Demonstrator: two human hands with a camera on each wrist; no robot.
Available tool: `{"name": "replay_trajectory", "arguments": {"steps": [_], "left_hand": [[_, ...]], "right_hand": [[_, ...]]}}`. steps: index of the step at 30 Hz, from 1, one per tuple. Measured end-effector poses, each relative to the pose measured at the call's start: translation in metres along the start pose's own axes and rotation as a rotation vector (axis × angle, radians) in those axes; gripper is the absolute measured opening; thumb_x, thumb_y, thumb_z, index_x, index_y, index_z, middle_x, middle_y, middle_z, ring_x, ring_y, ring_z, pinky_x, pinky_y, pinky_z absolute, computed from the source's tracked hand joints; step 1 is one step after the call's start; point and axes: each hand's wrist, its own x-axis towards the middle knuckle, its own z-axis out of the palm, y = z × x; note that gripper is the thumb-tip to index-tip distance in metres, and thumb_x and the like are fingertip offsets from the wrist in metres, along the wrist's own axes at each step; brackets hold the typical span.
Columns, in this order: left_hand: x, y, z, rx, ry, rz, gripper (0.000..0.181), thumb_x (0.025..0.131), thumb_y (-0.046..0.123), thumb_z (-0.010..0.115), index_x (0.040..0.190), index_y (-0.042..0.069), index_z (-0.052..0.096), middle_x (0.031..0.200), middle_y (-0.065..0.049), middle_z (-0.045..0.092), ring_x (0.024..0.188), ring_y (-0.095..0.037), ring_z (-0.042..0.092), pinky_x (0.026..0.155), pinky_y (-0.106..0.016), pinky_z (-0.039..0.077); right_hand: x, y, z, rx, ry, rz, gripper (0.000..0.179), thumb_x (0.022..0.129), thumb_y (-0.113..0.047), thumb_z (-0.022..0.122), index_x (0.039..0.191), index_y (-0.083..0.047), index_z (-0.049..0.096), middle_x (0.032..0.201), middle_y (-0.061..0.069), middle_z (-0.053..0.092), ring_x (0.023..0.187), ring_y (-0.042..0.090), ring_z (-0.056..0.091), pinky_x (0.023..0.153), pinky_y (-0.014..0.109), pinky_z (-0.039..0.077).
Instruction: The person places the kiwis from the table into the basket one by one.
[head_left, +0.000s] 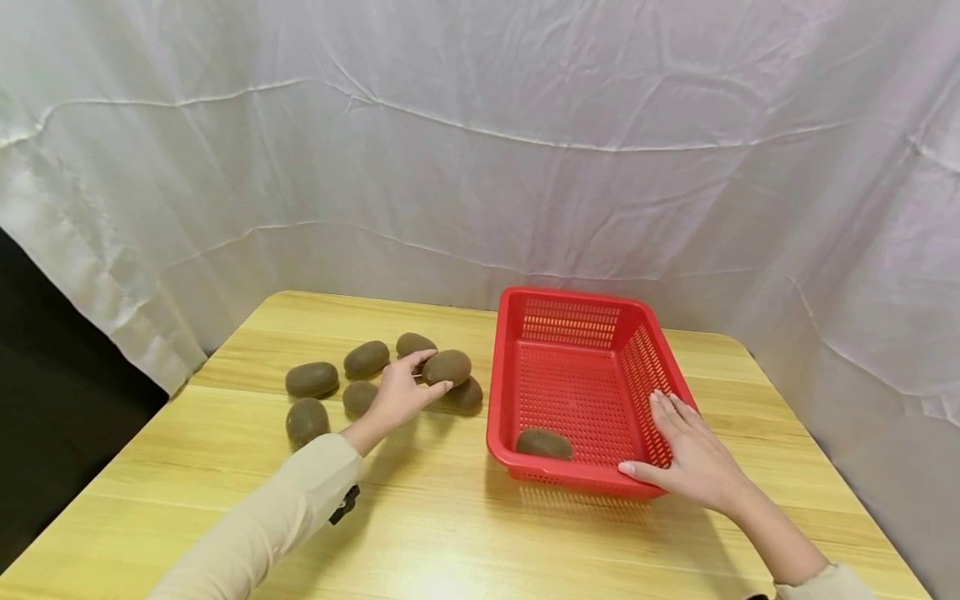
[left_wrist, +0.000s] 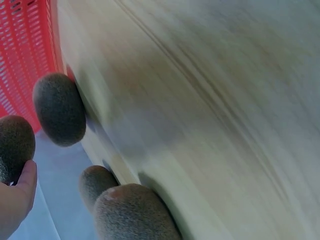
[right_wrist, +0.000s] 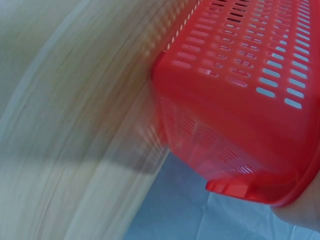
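My left hand (head_left: 397,396) pinches a brown kiwi (head_left: 447,368) between thumb and fingers, above the other kiwis on the table. In the left wrist view, the held kiwi (left_wrist: 15,150) shows at the left edge with one fingertip against it. Just beneath it in the head view lies another kiwi (head_left: 468,397), close to the red basket (head_left: 570,392). My right hand (head_left: 693,458) rests over the basket's near right corner, fingers extended along the inside of the right wall and thumb on the front rim. One kiwi (head_left: 543,443) lies inside, at the near left corner.
Several more kiwis lie to the left on the wooden table (head_left: 420,533), among them one kiwi (head_left: 311,379) farthest left and another kiwi (head_left: 307,423) nearest me. A white curtain (head_left: 465,167) hangs behind the table and along its sides.
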Motion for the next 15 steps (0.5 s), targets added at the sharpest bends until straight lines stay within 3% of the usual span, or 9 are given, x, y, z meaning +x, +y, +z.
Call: {"name": "replay_trajectory", "arguments": {"steps": [15], "left_hand": [[0.001, 0.014, 0.0, -0.028, 0.014, -0.008, 0.056, 0.079, 0.016, 0.073, 0.129, 0.001, 0.052, 0.124, -0.017, 0.059, 0.108, -0.031, 0.061, 0.088, -0.038, 0.053]], "right_hand": [[-0.002, 0.0, -0.004, 0.005, -0.013, -0.006, 0.106, 0.074, -0.058, 0.066, 0.142, 0.01, 0.023, 0.147, 0.03, 0.025, 0.132, 0.049, 0.023, 0.103, 0.066, 0.026]]}}
